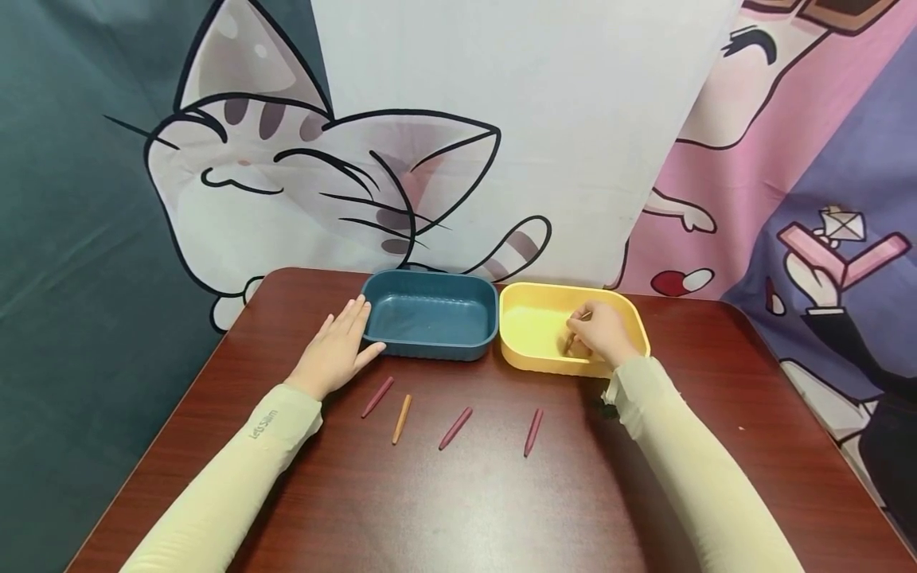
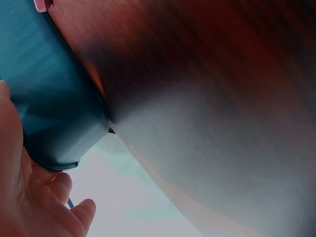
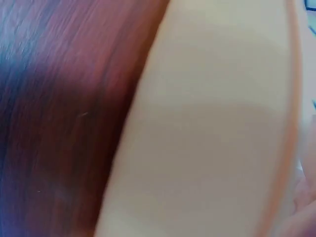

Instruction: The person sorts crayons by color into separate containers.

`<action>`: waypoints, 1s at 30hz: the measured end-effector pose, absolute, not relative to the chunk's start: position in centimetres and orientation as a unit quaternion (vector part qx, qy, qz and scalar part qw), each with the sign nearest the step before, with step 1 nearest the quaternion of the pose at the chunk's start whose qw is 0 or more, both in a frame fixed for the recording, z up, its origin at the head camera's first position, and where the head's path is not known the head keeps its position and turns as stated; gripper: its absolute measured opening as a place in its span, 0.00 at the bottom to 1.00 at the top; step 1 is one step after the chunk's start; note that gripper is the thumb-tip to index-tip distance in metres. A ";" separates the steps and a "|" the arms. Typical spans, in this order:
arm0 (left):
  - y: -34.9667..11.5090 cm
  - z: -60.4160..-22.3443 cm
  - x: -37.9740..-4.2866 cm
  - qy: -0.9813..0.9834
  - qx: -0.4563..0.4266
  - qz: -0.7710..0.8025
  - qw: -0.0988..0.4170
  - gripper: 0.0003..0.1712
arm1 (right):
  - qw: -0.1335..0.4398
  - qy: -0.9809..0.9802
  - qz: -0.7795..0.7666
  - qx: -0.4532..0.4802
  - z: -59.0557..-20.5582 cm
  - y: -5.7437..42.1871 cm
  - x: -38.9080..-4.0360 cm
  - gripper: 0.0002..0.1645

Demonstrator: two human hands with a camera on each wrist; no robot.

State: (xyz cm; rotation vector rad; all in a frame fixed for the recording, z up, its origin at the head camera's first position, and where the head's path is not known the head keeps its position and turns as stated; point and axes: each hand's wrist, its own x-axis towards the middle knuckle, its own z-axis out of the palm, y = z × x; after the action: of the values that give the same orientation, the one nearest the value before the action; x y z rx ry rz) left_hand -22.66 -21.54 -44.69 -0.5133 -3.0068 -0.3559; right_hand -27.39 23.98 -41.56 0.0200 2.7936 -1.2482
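My left hand (image 1: 333, 354) lies with straight fingers against the left end of a dark blue tray (image 1: 430, 350). In the left wrist view, the fingers (image 2: 37, 202) touch the tray's wall (image 2: 54, 84). Over a yellow tray (image 1: 544, 364), my right hand (image 1: 605, 330) reaches down inside, thumb and fingertips pinching a thin brownish crayon (image 1: 569, 344) that is partly hidden. On the table in front of the trays lie three reddish crayons, one at the left (image 1: 377, 397), one in the middle (image 1: 455, 428), one at the right (image 1: 533, 432), plus an orange crayon (image 1: 402, 419).
Both trays stand side by side near the back edge of the brown wooden table (image 1: 458, 509). Behind it hangs a cloth (image 1: 587, 143) printed with cartoon figures. In the right wrist view, the yellow tray's outer wall (image 3: 197, 138) fills most of the frame.
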 end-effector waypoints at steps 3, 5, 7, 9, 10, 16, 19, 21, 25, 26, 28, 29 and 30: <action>-21.5 -44.6 -22.7 -0.979 -0.168 -0.115 0.035 0.50 | 0.009 0.911 -0.413 -0.015 -41.0 23.7 -26.4 0.09; -21.5 -44.5 -22.7 -0.979 -0.167 -0.115 0.034 0.49 | -0.014 0.911 -0.412 -0.031 -40.8 23.4 -25.6 0.09; -21.5 -44.5 -22.7 -0.978 -0.167 -0.116 0.033 0.49 | -0.033 0.911 -0.408 -0.043 -40.7 23.1 -24.8 0.08; -21.5 -44.4 -22.7 -0.978 -0.166 -0.117 0.033 0.49 | -0.057 0.912 -0.403 -0.053 -40.7 22.8 -24.1 0.07; -21.5 -44.5 -22.7 -0.978 -0.166 -0.118 0.033 0.49 | -0.068 0.911 -0.402 -0.054 -40.8 22.7 -23.8 0.07; -21.5 -44.5 -22.6 -0.978 -0.166 -0.123 0.036 0.49 | -0.107 0.890 -0.440 -0.057 -40.5 21.8 -21.7 0.08; -21.5 -44.5 -22.6 -0.978 -0.166 -0.125 0.033 0.49 | -0.104 0.872 -0.474 -0.061 -40.3 21.3 -20.6 0.08; -21.6 -44.6 -22.5 -0.978 -0.163 -0.124 0.030 0.50 | -0.097 0.866 -0.486 -0.064 -40.3 20.9 -19.9 0.08; -21.5 -44.6 -22.5 -0.978 -0.162 -0.129 0.028 0.49 | -0.077 0.868 -0.484 -0.073 -40.7 20.5 -18.6 0.07; -21.5 -44.6 -22.4 -0.978 -0.162 -0.129 0.028 0.49 | -0.071 0.871 -0.480 -0.075 -40.8 20.4 -18.4 0.06; -21.4 -44.7 -22.5 -0.978 -0.163 -0.130 0.028 0.49 | -0.056 0.874 -0.475 -0.080 -40.9 20.3 -17.9 0.06; -21.4 -44.7 -22.5 -0.978 -0.164 -0.129 0.029 0.49 | -0.050 0.876 -0.472 -0.084 -40.9 20.3 -17.6 0.06; -21.4 -44.7 -22.5 -0.977 -0.165 -0.129 0.030 0.49 | -0.043 0.878 -0.468 -0.088 -40.9 20.3 -17.4 0.06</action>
State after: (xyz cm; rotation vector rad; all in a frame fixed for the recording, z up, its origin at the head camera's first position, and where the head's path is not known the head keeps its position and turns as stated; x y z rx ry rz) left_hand -22.54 -21.36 -44.66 -0.5081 -3.0135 -0.3990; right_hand -17.41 20.34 -40.93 -0.2832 2.8368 -1.5119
